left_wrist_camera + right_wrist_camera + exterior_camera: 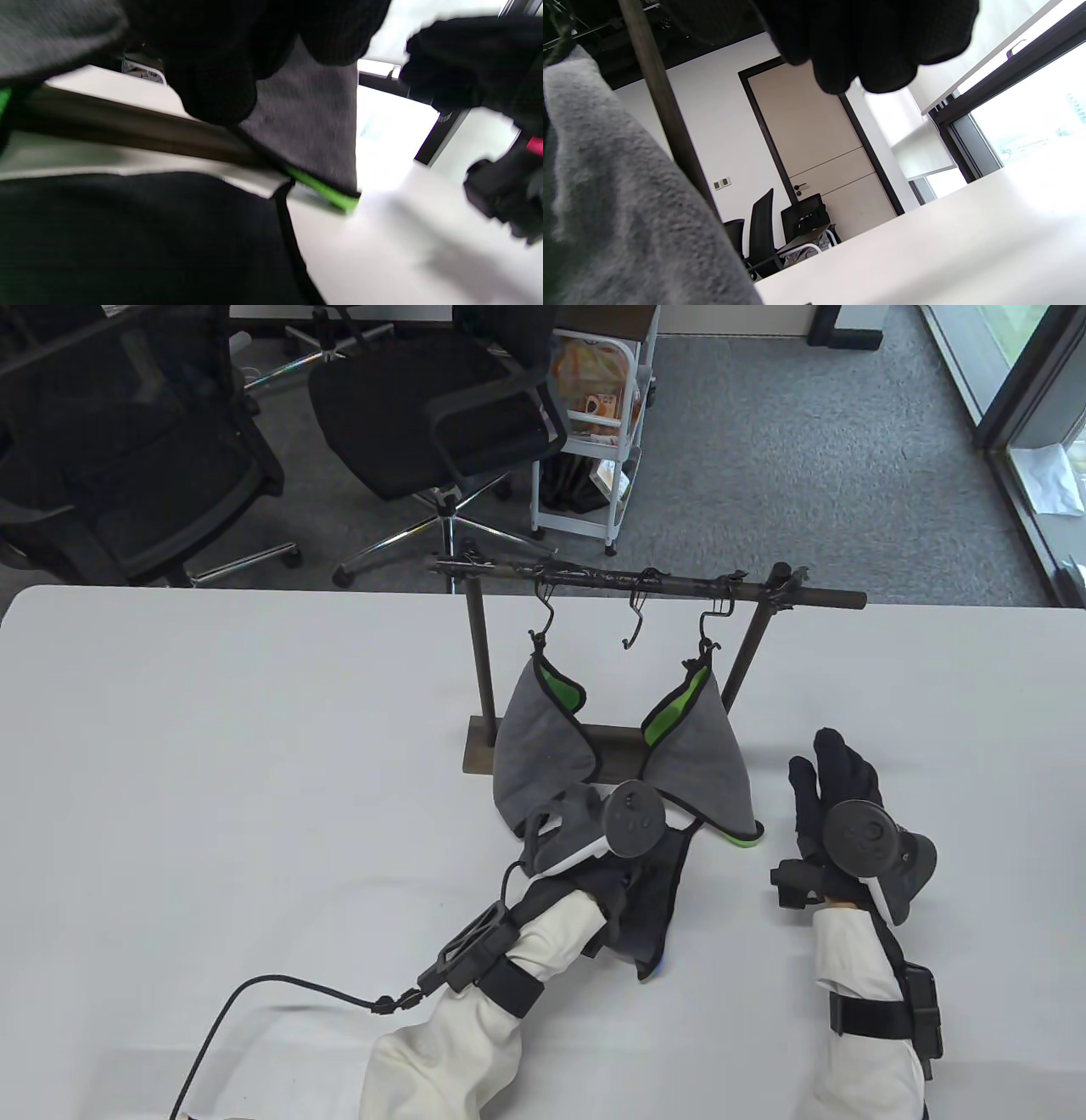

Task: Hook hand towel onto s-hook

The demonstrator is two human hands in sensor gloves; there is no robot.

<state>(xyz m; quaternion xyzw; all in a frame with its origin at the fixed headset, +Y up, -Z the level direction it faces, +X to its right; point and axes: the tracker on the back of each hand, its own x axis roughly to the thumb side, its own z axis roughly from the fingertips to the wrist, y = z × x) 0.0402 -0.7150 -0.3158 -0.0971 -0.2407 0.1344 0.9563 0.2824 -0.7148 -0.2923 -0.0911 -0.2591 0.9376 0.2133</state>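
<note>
I count three hooks point(632, 623) at frame centre, two towels point(543, 738) hung; my left hand point(594, 848) grips a dark towel point(653, 899), right hand point(836, 806) slack.

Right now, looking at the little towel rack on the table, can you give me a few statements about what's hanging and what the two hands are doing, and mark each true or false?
1. Two grey towels hang on the rack. True: the left towel and the right towel.
2. The middle hook carries a towel. False: it is bare.
3. The right hand grips a towel. False: it holds nothing, fingers spread over the table.
4. The left hand is on a dark towel. True.
5. The rack stands on the floor. False: on the table.
</note>
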